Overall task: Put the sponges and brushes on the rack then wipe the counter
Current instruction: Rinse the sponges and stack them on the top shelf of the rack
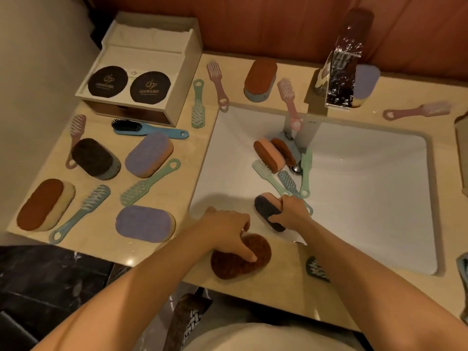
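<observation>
Head view: my right hand (291, 214) grips dark sponge (267, 210), left hand (228, 228) clasps brown sponge (235, 264); shallow holds, either could drop.

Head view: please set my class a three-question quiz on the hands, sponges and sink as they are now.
1. True or false: the right hand grips a dark sponge inside the sink.
2. The brown sponge under the left hand lies: A in the sink; B on the counter at its front edge; C on the faucet.
3. How many dark discs lie on the box?

Key: 1 true; 2 B; 3 two.
</observation>
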Tool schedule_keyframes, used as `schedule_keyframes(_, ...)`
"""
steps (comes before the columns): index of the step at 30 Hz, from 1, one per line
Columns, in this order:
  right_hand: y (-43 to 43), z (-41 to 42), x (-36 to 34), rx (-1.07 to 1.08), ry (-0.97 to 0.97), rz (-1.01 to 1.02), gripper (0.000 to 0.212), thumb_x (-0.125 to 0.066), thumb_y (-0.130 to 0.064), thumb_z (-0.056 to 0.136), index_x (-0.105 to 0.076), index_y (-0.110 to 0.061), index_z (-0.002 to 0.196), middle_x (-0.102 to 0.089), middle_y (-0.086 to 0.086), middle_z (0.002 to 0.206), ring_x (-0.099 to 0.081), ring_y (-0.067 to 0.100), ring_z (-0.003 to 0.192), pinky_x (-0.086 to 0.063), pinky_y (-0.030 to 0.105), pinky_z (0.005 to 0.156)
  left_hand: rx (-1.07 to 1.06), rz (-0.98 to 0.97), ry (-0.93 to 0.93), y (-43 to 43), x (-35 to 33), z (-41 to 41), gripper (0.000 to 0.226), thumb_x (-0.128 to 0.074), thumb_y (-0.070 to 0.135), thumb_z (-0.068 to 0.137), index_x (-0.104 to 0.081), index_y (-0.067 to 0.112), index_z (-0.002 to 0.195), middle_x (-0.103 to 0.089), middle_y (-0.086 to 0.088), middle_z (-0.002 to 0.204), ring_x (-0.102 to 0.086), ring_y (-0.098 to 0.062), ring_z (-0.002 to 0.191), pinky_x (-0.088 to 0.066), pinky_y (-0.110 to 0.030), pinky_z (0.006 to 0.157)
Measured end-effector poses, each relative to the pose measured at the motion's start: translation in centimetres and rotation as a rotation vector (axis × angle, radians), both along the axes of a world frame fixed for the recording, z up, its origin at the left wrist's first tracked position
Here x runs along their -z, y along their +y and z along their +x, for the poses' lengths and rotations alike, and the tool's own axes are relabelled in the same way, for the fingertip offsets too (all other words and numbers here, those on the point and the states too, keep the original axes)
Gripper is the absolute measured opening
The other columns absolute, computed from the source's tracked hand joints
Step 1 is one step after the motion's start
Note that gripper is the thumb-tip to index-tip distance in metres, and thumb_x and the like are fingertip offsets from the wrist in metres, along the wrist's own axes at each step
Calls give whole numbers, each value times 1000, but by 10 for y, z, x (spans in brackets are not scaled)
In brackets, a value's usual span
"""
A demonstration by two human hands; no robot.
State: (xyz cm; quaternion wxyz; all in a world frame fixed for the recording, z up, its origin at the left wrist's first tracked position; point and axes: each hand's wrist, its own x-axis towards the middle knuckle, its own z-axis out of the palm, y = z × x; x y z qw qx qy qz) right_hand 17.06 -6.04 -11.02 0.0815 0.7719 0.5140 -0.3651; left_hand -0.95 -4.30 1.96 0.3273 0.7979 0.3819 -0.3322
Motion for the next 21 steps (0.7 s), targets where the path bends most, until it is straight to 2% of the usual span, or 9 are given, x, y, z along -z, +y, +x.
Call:
schedule_keyframes(3,0,-1,-15,233,200,24,54,-70,-35,79,-47,-7,119,-56,11,116,-54,26,105,-50,35,85,53,68,15,-3,3,2,63,-63,62,73,-46,22,118,-59,0,115,-53,-22,105,-29,-43,96)
schedule_keyframes(5,-5,-2,-30,461,427,61,56,-71,-30,79,-44,-7,122,-53,9,115,-53,26,104,-50,38,85,84,103,0,-6,4,4,64,-64,60,73,-44,21,120,-58,-2,116,-54,-24,106,-30,-42,95)
schedule_keyframes(8,-19,3,-51,795,803,137,54,-70,-19,80,-45,-4,126,-59,14,116,-60,31,105,-53,46,87,36,55,-53,-8,6,7,69,-67,52,75,-36,20,128,-57,-4,121,-53,-26,109,-32,-41,96)
schedule_keyframes(10,-27,5,-68,950,1010,188,48,-66,-18,84,-46,-4,126,-63,14,111,-64,28,97,-58,37,74,3,8,-70,-7,6,7,70,-68,49,77,-33,18,129,-57,-6,120,-54,-28,107,-34,-39,94)
schedule_keyframes(12,-34,6,-85,1052,1154,237,38,-59,-26,90,-48,-8,122,-65,9,104,-65,19,89,-56,25,61,-23,-11,-84,-6,6,8,67,-67,47,78,-34,17,128,-57,-5,119,-54,-27,106,-37,-37,91)
schedule_keyframes(14,-38,8,-96,1149,1293,275,31,-45,-33,96,-56,-13,117,-66,4,98,-63,14,86,-55,23,67,-76,-30,-107,-3,7,8,59,-65,46,81,-40,16,125,-56,-4,119,-53,-24,107,-41,-35,91)
schedule_keyframes(17,-47,11,-110,1233,1334,260,32,-36,-33,98,-62,-15,102,-68,6,93,-62,16,85,-52,27,73,-176,-71,-201,8,10,8,42,-63,44,83,-50,17,112,-56,-5,116,-52,-19,100,-48,-32,88)
schedule_keyframes(19,-53,14,-120,1218,1277,255,29,-36,-29,97,-61,-14,101,-69,6,85,-62,16,81,-50,29,72,-353,-119,-333,17,10,6,26,-63,39,85,-48,21,96,-55,-4,106,-51,-17,93,-48,-27,78)
schedule_keyframes(21,-58,14,-127,1181,1242,266,25,-39,-27,97,-61,-16,98,-70,3,80,-63,16,78,-49,29,72,-586,-168,-479,25,7,6,25,-63,35,86,-48,19,98,-54,-4,102,-51,-15,90,-45,-19,69)
